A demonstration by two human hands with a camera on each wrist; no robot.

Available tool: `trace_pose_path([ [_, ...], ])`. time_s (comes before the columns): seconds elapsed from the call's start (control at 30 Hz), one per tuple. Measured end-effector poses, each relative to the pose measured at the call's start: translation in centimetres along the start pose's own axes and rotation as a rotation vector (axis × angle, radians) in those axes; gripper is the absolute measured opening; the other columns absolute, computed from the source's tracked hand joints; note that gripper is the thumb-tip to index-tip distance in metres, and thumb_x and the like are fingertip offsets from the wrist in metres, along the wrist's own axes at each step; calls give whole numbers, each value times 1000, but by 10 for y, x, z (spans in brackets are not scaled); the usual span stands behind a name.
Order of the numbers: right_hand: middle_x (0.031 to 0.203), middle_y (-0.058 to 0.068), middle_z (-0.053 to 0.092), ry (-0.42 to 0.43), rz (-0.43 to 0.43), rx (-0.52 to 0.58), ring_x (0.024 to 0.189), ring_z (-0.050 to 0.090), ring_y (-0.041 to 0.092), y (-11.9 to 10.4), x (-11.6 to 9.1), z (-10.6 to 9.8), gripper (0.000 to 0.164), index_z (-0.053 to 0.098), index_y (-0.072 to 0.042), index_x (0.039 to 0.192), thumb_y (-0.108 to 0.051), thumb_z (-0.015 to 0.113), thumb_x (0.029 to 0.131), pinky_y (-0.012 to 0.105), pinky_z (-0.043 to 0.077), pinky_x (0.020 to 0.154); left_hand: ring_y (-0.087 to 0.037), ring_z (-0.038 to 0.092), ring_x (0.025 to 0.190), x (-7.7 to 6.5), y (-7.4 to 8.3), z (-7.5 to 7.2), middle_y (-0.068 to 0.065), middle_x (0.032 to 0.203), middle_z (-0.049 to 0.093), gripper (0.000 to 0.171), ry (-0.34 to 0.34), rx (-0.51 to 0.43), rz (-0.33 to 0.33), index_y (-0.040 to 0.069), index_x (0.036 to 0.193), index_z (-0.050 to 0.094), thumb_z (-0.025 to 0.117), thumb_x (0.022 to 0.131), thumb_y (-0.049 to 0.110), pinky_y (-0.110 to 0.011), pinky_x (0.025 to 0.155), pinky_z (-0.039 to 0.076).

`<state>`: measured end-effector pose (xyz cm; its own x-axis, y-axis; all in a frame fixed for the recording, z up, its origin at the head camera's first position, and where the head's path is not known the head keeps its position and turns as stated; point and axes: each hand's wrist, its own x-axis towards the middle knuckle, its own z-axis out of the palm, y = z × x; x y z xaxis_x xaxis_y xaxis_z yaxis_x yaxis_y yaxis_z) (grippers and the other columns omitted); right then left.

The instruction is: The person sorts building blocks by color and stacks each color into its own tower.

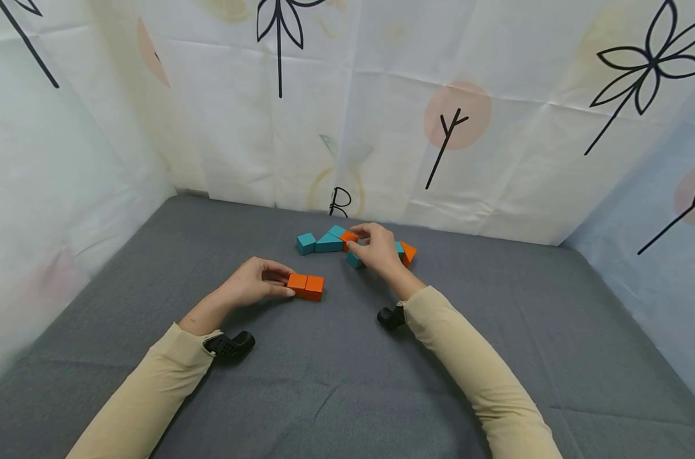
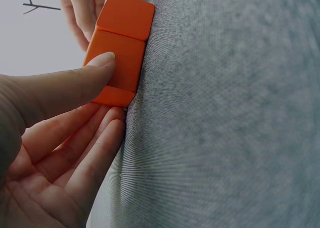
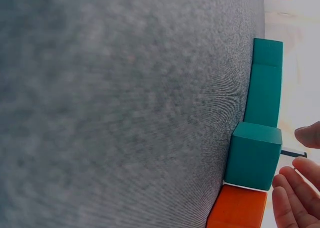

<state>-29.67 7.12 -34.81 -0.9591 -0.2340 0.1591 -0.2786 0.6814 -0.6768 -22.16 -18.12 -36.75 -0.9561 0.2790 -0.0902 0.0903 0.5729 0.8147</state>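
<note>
In the head view my left hand (image 1: 254, 280) pinches the left one of two orange blocks (image 1: 305, 287) that sit side by side on the grey cloth. Its thumb (image 2: 102, 62) presses the near face, while the other fingers lie around the far end. Farther back, my right hand (image 1: 377, 247) hovers over a cluster of teal and orange blocks, thumb and fingertips apart around a small orange block (image 1: 349, 237). The right wrist view shows these fingers (image 3: 300, 188) loosely bent beside a teal cube (image 3: 253, 155), with a gap between them and no block held.
Left of the cluster stand a teal cube (image 1: 306, 243) and a teal triangular block (image 1: 329, 243). An orange triangular block (image 1: 408, 253) stands at the right end. A patterned white curtain (image 1: 382, 159) hangs behind the grey table (image 1: 324, 395).
</note>
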Motion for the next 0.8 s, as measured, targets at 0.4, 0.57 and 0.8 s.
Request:
trace_pose_path([
  [0.4,125,13,62,-12,66,-13,114,57,28,0,9,3,38,62,-4,125,-20,67,91,39,52,93,-30,64,108,1,0,-1,-21,118,65,44,2,-6,-3,-5,123,61,74,84,11,-39,91,54],
  [0.57,124,13,63,-21,77,-30,115,57,28,2,12,5,37,63,-4,124,-20,67,91,38,52,93,-30,64,108,1,0,0,-21,118,65,44,4,-3,-7,-4,123,62,74,83,11,-39,92,54],
  [0.8,126,13,62,-38,100,-68,116,56,28,4,15,5,38,63,-4,125,-21,67,91,39,51,95,-31,64,108,1,0,1,-21,118,65,44,2,-3,-12,-5,123,61,75,83,11,-39,91,54],
])
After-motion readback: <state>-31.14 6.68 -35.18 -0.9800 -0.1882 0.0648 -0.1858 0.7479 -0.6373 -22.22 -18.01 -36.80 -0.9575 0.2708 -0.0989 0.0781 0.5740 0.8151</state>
